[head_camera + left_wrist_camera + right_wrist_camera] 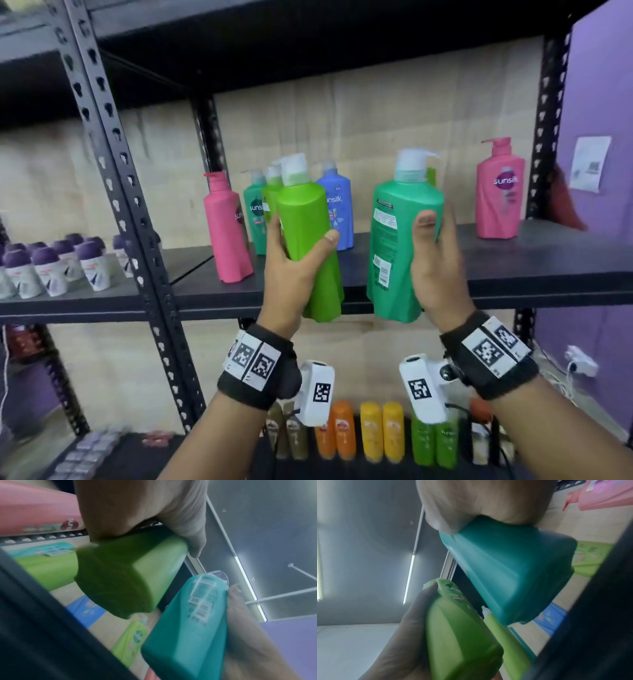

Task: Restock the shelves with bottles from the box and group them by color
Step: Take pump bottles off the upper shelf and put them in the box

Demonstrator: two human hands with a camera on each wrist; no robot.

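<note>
My left hand grips a lime green pump bottle round its middle, held just in front of the dark shelf. My right hand grips a teal green pump bottle with its back label toward me. Both bottles hang with their bases below the shelf edge. The left wrist view shows the lime bottle's base and the teal bottle beside it. From the right wrist I see the teal base and the lime bottle.
On the shelf stand a pink bottle at left, a teal one, a lime one, a blue one, and another pink bottle at right. Purple-capped roll-ons fill the left rack. Small orange, yellow and green bottles line the lower shelf.
</note>
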